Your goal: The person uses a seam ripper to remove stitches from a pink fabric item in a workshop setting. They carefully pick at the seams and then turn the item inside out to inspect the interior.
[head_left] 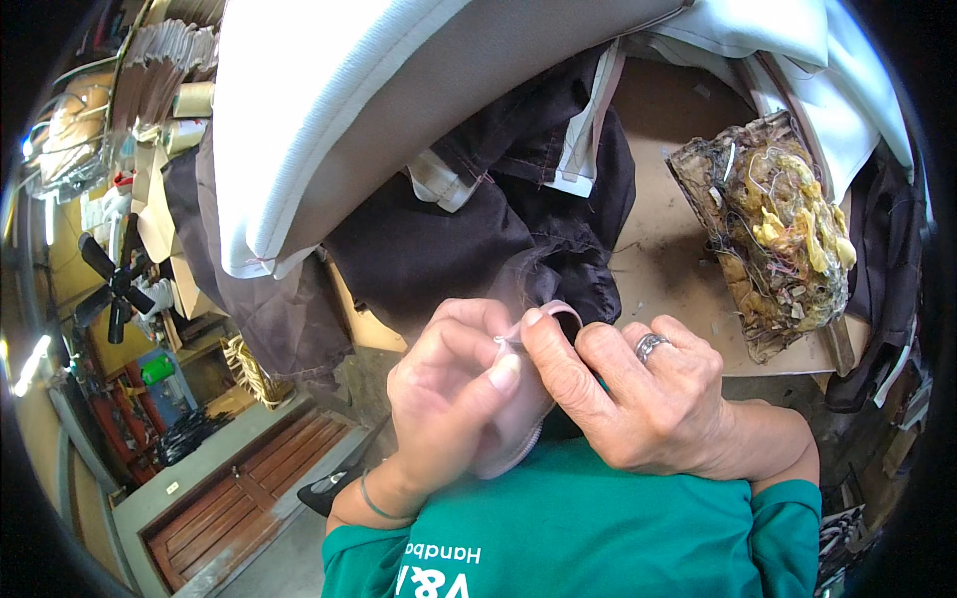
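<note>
Pale strip sits in the grip: left hand pinches it, right hand pinches just beside, loop arching beyond. Could twist or slip if either pinch slackens; dark fabric just past the fingertips might snag it.

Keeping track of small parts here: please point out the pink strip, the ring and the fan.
Pink strip (554, 304): head view, top of its loop.
Ring (651, 346): head view, middle of its band.
Fan (119, 283): head view, its hub.
</note>
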`<state>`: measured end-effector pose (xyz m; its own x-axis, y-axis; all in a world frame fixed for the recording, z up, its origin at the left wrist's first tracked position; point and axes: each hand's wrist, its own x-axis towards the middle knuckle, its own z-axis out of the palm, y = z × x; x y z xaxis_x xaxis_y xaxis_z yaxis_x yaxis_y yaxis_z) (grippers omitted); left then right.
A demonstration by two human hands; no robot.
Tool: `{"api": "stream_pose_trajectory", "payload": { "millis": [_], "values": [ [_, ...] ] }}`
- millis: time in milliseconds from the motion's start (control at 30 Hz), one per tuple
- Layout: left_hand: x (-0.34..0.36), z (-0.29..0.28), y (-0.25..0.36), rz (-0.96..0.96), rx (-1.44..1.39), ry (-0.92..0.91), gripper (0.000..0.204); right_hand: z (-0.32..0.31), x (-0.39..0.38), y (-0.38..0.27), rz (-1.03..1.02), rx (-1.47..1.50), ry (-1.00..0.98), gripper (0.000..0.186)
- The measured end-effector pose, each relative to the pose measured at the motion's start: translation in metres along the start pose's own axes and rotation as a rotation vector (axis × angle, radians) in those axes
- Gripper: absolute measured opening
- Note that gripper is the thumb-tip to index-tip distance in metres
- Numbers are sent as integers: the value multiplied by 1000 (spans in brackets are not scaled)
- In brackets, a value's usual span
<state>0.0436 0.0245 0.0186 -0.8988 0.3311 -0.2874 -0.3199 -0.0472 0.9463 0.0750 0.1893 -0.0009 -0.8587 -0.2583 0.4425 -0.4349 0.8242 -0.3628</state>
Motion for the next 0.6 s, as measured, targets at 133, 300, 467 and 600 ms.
{"api": "stream_pose_trajectory", "payload": {
  "millis": [133, 300, 467, 600],
  "values": [
    [-1, 0, -2, 5, 12, 2, 5, 0, -1, 0, -9, -16, -11, 36],
    [1, 0, -3, -5, -22, 1, 5, 2, 0, 0, 28, 61, 21, 43],
    [1, -1, -4, 11, -12, -7, 4, 5, -1, 0, 25, 51, 49, 42],
    [2, -1, -3, 12, -15, -9, 4, 6, -1, -1, 28, 61, 60, 42]
  ]
}}
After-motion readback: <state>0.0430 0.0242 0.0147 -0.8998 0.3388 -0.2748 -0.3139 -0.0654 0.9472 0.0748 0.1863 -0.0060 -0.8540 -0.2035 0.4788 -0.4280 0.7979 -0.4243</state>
